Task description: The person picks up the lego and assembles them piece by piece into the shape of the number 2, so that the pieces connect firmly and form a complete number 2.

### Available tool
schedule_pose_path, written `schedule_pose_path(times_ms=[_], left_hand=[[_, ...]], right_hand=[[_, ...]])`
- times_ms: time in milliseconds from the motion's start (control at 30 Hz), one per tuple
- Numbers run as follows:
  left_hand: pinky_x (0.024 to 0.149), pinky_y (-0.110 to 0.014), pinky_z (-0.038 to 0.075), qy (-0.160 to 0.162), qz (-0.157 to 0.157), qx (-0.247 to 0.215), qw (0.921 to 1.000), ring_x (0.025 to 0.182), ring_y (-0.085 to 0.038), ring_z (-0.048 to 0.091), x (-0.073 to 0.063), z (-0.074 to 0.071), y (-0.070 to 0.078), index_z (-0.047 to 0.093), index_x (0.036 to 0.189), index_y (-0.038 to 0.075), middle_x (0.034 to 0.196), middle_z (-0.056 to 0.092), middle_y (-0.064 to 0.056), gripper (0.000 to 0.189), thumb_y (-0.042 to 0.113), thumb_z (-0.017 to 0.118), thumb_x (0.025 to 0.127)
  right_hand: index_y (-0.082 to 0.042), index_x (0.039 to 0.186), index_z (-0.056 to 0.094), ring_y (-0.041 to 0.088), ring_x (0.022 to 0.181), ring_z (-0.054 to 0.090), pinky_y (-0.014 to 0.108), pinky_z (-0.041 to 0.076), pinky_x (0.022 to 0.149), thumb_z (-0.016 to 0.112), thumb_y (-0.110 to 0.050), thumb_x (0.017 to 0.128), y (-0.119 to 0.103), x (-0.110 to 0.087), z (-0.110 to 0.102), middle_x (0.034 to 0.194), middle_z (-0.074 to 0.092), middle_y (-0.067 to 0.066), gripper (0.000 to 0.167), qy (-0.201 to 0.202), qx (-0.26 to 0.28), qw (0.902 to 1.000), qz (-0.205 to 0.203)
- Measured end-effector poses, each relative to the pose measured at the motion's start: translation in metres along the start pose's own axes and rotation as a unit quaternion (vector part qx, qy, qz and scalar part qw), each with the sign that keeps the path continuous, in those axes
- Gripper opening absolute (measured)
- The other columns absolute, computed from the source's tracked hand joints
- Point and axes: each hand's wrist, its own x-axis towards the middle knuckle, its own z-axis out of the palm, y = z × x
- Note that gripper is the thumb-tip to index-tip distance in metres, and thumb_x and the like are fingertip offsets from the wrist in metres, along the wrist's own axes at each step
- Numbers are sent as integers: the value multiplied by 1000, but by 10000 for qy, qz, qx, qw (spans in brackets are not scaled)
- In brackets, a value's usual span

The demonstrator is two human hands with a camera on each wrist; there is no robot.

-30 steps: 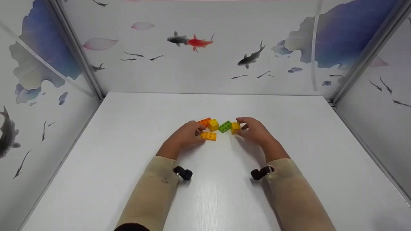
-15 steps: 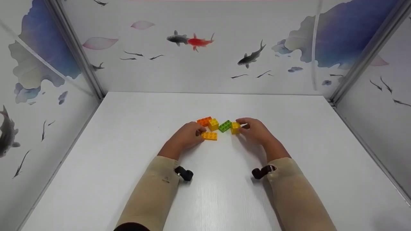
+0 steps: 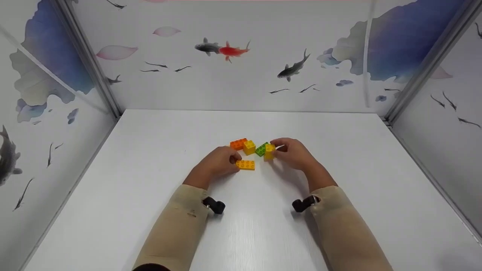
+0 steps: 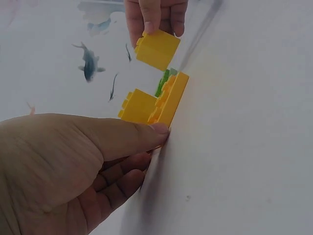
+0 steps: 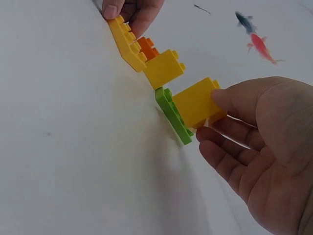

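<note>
My left hand (image 3: 220,162) pinches the left end of a flat yellow-orange building brick (image 3: 247,165), its studs upward in the head view. With thumb and fingers my right hand (image 3: 295,153) grips a tall yellow building brick (image 3: 269,151), held off the table in the left wrist view. A flat green brick (image 3: 261,149) lies right by that brick; whether the two touch I cannot tell. Between the hands stands a second tall yellow brick (image 3: 249,147), and behind it to the left lies an orange brick (image 3: 237,144). In the right wrist view the orange brick (image 5: 148,49) is partly hidden.
The white table (image 3: 241,222) has walls on three sides. Fish and leaves are printed on the back wall (image 3: 241,82). A black device (image 3: 214,205) sits at the left cuff and another black device (image 3: 303,204) at the right.
The right hand has moved left with its tall yellow brick, which now overlaps the green one in the head view. The left hand has drawn the flat brick slightly nearer the body.
</note>
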Motion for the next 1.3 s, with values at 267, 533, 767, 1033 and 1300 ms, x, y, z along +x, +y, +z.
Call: schedule_pose_path(times_ms=[267,533,767,1033,1300], left_hand=[[96,-37,54,-32,-95,-11,9999,103,-22,60,-4,-2,-2,77,126,15,111,69,-1,33,17,81,93],[97,-36,55,-151,-73,-96,9998,103,-22,60,-7,-4,-8,76,125,18,108,68,0,34,21,84,92],[96,-36,55,-173,74,-75,9998,101,-22,60,-10,-5,-12,76,125,18,106,69,0,35,22,86,91],[91,-35,55,-97,242,-17,9997,98,-23,60,-8,-4,-15,75,122,15,101,68,-2,35,20,87,90],[89,-35,53,-111,289,66,9995,96,-22,59,-5,-2,-13,74,117,16,99,67,-1,30,21,86,91]], right_hand=[[-27,142,67,25,124,65,42,58,107,72,-28,103,-19,-5,13,140,68,0,39,-140,81,9999,-39],[-28,138,70,23,123,67,42,59,108,75,-28,102,-33,-8,27,138,69,-2,36,-306,255,9988,-275],[-27,134,73,21,118,70,39,61,103,78,-29,100,-42,-8,41,131,73,-1,34,-501,327,9968,-537],[-21,133,74,20,113,72,33,63,95,79,-25,99,-46,-7,57,128,74,1,35,-638,508,9927,-887],[-22,136,72,20,115,73,33,63,96,79,-24,99,-45,-10,61,127,76,0,37,-575,583,9930,-853]])
